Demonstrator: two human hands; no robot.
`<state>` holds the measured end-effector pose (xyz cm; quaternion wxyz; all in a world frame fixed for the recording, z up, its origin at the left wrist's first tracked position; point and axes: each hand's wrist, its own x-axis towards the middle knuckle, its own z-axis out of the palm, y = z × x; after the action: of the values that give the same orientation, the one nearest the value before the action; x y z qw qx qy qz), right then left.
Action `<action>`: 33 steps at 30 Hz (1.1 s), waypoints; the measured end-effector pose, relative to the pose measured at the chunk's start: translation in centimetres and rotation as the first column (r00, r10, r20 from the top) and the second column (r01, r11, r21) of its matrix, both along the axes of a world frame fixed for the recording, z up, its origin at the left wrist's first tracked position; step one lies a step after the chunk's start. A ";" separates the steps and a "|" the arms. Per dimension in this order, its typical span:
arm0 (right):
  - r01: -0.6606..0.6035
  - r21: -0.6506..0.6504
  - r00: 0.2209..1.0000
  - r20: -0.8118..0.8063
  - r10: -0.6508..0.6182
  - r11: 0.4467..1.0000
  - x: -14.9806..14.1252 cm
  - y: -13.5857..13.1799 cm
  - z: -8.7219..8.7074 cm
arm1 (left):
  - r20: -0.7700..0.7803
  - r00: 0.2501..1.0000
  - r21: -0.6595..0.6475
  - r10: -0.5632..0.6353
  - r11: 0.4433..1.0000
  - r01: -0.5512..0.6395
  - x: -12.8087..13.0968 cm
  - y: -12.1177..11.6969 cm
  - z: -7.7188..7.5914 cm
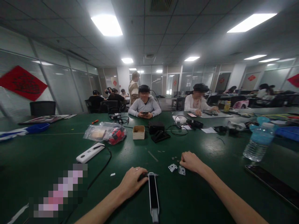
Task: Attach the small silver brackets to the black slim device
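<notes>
My left hand (pixel 133 182) is closed at the far end of a long, narrow black strip with white edges (pixel 153 193). A small dark part shows between its thumb and fingers, half hidden by them. The strip lies pointing toward me, with a grey piece at its near end. My right hand (pixel 190 161) rests on the table with its fingers curled down and pressed together; whatever they may pinch is hidden. Just left of its fingertips are some tiny rings (pixel 175 158). Nearer to me lie two small metal plates with holes, a left plate (pixel 172 168) and a right plate (pixel 182 170).
On the green table (pixel 201 199) stand a water bottle (pixel 258 143) and a small box (pixel 138 133). A phone (pixel 271 182) lies right, a white power strip (pixel 90 152) and plastic bag (pixel 105 133) left. Two people sit across the table; cables and black devices lie between.
</notes>
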<state>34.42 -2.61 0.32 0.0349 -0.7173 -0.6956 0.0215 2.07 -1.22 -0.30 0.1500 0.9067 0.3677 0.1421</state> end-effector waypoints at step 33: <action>-0.426 0.329 0.760 -0.376 0.531 0.843 -10.1 -4.3 0.6 | 0.070 0.997 0.075 -0.015 0.997 0.009 0.0 -0.5 0.0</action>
<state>24.28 -6.87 0.88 0.2698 -0.4803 -0.8263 0.1176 2.10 -1.75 -0.28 0.1299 0.9083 0.3511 0.1869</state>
